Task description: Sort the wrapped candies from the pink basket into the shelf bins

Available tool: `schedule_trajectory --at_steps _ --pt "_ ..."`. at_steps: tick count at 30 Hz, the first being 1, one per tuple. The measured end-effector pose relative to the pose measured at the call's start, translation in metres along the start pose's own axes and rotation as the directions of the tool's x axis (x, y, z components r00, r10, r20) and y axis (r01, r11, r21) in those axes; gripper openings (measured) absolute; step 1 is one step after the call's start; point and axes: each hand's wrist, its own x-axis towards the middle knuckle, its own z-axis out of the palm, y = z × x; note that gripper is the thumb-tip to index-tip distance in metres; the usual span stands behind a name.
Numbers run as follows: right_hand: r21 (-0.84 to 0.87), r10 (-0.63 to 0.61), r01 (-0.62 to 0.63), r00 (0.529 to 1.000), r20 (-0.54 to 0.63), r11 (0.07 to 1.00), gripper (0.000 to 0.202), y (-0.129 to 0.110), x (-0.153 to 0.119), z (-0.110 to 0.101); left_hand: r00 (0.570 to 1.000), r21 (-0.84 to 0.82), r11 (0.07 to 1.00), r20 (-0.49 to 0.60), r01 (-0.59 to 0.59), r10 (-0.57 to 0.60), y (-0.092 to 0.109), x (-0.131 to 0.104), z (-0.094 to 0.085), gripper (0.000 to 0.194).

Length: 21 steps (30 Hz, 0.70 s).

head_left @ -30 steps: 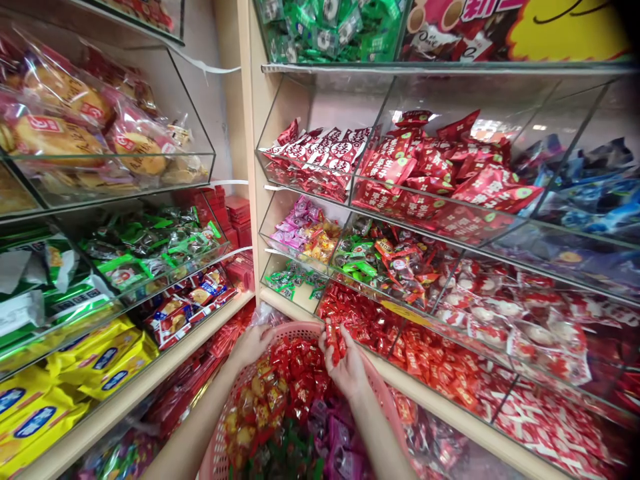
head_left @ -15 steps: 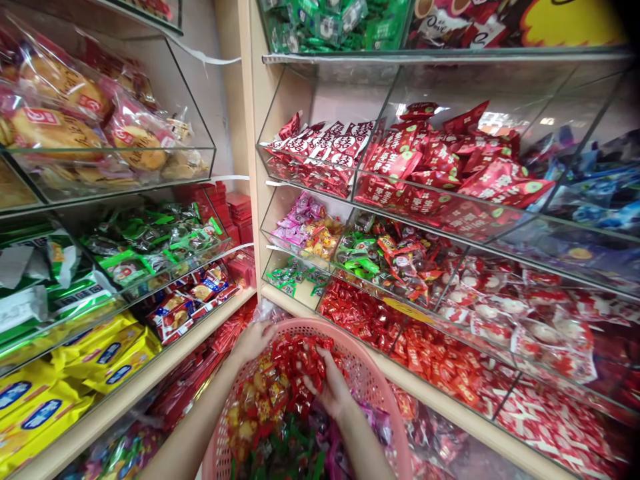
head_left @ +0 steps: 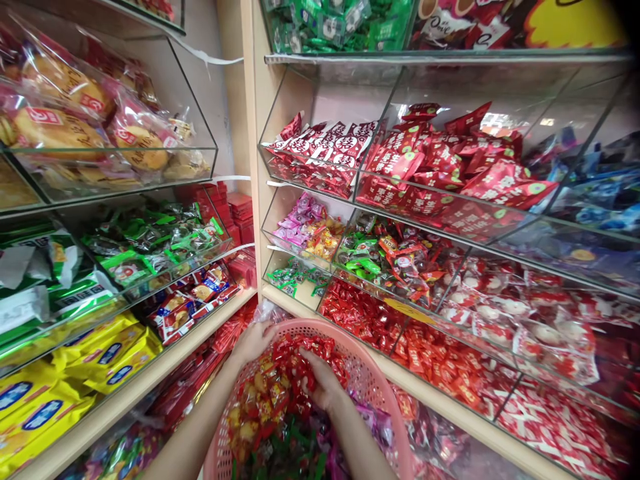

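A pink plastic basket (head_left: 383, 393) stands low in the middle, filled with wrapped sweets. My left hand (head_left: 254, 341) rests on the basket's upper left rim, its fingers curled over the edge. Inside the basket, my right hand (head_left: 323, 381) reaches into red-wrapped sweets (head_left: 290, 352), its fingers partly hidden among them. Beside these lie gold-wrapped sweets (head_left: 253, 410) on the left, dark green ones (head_left: 290, 450) at the bottom and purple ones (head_left: 375, 423) on the right.
Clear bins of packaged sweets line the right shelf (head_left: 450, 417), close to the basket. Another shelf (head_left: 115, 407) on the left holds yellow packets (head_left: 105, 353) and green ones. A wooden post (head_left: 255, 133) stands where the two shelf units meet. More bags lie beneath both shelves.
My right hand has turned palm down, and the red sweets that lay against its fingers are now among the pile. My left hand stays on the rim.
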Motion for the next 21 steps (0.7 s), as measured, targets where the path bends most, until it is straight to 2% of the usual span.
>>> schedule_trajectory --at_steps 4,7,13,21 --pt "0.056 0.080 -0.083 0.995 0.053 0.995 0.028 -0.002 0.002 0.007 1.000 -0.020 0.999 -0.002 -0.030 0.030 -0.005 0.002 0.003 0.040" --pt "0.103 0.085 -0.091 0.994 0.064 0.990 0.022 -0.004 0.003 0.010 0.999 -0.021 0.999 -0.007 -0.035 0.035 -0.006 0.002 0.003 0.041" --pt "0.060 -0.007 0.007 1.000 0.011 0.998 0.020 -0.006 0.006 0.002 1.000 -0.020 1.000 -0.004 -0.010 0.010 -0.004 0.000 0.002 0.039" --pt "-0.168 -0.159 0.154 0.987 -0.015 0.974 0.026 0.002 0.004 -0.010 0.999 -0.001 0.999 0.004 -0.032 0.032 -0.006 0.003 0.004 0.041"
